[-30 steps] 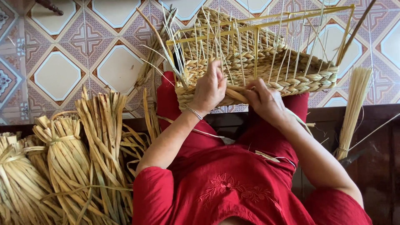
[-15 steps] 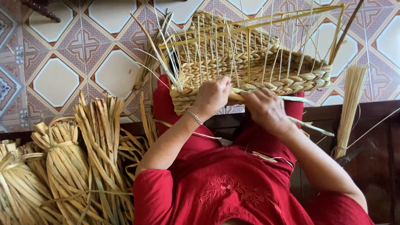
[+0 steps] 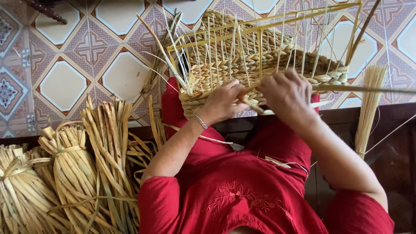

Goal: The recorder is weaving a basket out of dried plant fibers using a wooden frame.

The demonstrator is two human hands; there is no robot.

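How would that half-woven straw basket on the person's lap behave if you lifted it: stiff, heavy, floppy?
The half-woven straw basket would probably feel light for its size, since its upper part is only thin upright stalks around open space. The braided lower band looks dense, so it likely holds its shape. The loose stalks would probably flex and sway, and the straight yellow frame rods seem to add stiffness.

A: Woven basket (image 3: 260, 65): straw-yellow stakes, tan braided rows in a plaited rope pattern.

B: Floor tiles (image 3: 65, 82) left of the basket?

A: White octagons edged orange-brown, grey-blue cross and floral motifs between them.

B: Clothing (image 3: 234, 190) below the basket?

A: Solid red, with tone-on-tone red floral embroidery on the front.

B: Bundled reeds (image 3: 73, 173), lower left of the basket?

A: Pale golden-yellow with a greenish tinge. The bracelet (image 3: 200, 121) under the basket is silver.
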